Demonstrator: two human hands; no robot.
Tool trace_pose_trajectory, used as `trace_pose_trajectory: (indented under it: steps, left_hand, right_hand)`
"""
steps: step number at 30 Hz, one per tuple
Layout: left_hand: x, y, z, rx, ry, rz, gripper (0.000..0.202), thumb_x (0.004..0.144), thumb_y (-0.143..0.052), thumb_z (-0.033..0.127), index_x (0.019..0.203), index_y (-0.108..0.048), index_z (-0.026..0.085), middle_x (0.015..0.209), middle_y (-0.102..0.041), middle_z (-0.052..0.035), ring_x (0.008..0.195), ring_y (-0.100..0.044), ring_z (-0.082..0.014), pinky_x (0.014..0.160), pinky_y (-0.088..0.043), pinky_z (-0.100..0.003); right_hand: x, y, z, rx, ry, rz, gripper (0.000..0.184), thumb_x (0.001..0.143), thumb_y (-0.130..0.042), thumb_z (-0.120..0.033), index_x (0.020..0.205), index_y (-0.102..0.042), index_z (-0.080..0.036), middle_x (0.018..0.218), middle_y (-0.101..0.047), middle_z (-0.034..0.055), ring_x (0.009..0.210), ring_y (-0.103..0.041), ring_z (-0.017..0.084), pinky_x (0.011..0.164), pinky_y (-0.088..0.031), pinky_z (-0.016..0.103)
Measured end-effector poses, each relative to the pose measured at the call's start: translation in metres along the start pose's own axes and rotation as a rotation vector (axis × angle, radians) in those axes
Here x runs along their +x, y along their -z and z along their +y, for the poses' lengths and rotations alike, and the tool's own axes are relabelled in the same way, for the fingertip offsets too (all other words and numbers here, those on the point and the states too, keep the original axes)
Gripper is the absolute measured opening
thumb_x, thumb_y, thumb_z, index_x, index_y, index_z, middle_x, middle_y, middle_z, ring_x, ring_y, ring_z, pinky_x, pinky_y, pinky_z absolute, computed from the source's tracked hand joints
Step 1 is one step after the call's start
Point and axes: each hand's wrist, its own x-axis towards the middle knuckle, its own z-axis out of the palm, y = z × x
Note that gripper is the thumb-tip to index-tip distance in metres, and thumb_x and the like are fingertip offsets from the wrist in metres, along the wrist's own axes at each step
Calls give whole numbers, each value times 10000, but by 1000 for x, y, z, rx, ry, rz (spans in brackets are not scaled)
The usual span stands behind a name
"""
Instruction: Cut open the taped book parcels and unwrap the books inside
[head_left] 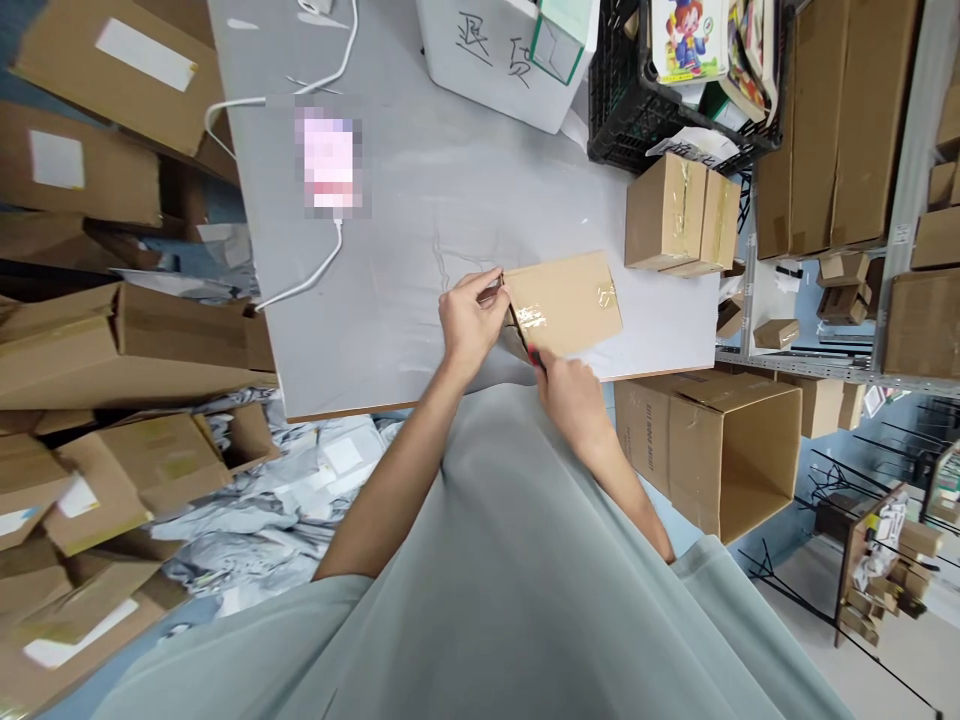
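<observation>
A small flat cardboard box lies on the grey table near its front edge, with shiny clear tape at both ends. My left hand pinches the far corner of the box's left end. In my closed right hand is a utility knife with a red and black handle, held at the near corner of that same end. A dark slit runs along this end between my hands. Most of the knife is hidden by my fingers, and its blade cannot be made out clearly.
Two small taped boxes stand at the table's right, before a black crate of books. A white bin stands at the back. A cable runs to a blurred device. An open carton sits right; cartons crowd the left.
</observation>
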Motion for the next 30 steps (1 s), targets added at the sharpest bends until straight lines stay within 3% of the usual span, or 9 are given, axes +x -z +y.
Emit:
trace_pose_trajectory:
  steps: [7, 9, 12, 15, 18, 22, 25, 30]
  left_hand:
    - [-2, 1, -4, 75, -29, 0, 435, 982, -694, 464, 1313, -810, 207, 1330, -788, -83, 1178, -766, -258, 1066, -651, -391]
    - [-3, 2, -3, 125, -42, 11, 435, 1001, -673, 436, 1356, -786, 211, 1360, -773, -99, 1213, -758, -272, 1077, -643, -404]
    - [-5, -3, 7, 264, -137, 25, 478, 989, -683, 363, 1445, -729, 229, 1463, -722, -122, 1382, -679, -321, 1226, -542, -482]
    - [-6, -25, 25, 406, -280, -68, 505, 993, -666, 327, 1493, -683, 259, 1573, -654, -121, 1564, -524, -360, 1354, -371, -563]
    - [-7, -62, 43, 506, -396, -250, 462, 1016, -639, 359, 1467, -685, 271, 1628, -612, -122, 1654, -405, -394, 1383, -259, -652]
    - [-4, -107, 52, 608, -465, -375, 587, 951, -757, 452, 1486, -656, 234, 1767, -454, -177, 1712, -258, -469, 1385, -136, -729]
    - [-2, -118, 50, 642, -455, -363, 701, 929, -781, 528, 1527, -615, 201, 1827, -340, -207, 1727, -193, -490, 1383, -115, -737]
    - [-3, -116, 44, 643, -464, -335, 695, 976, -699, 608, 1538, -608, 208, 1837, -329, -186, 1732, -201, -466, 1390, -114, -723]
  right_hand:
    - [-37, 0, 15, 66, -53, -51, 440, 1144, -460, -267, 1561, -597, -252, 1049, -850, 123, 930, -807, 332, 838, -547, 369]
    - [-43, 6, 27, 138, -55, 2, 449, 1145, -451, -290, 1567, -603, -264, 1042, -852, 108, 918, -807, 330, 824, -541, 356]
    - [-48, 15, 55, 262, -96, 143, 472, 1145, -438, -342, 1580, -609, -277, 1108, -856, 91, 914, -811, 315, 797, -546, 337]
    - [-50, 24, 85, 331, -178, 239, 482, 1142, -435, -375, 1564, -635, -255, 1093, -859, 81, 893, -816, 294, 793, -553, 323]
    - [-50, 30, 110, 377, -233, 279, 479, 1147, -435, -413, 1539, -658, -251, 1031, -859, 68, 895, -819, 280, 796, -558, 309]
    - [-44, 32, 132, 395, -222, 341, 522, 1111, -473, -383, 1586, -627, -230, 1213, -853, 109, 982, -822, 300, 853, -598, 347]
    - [-32, 34, 141, 407, -165, 359, 566, 1106, -459, -345, 1645, -568, -210, 1284, -835, 122, 1069, -816, 303, 940, -614, 377]
    - [5, 44, 138, 297, -96, 290, 575, 1142, -403, -306, 1694, -512, -187, 1346, -801, 148, 1165, -791, 296, 1017, -595, 372]
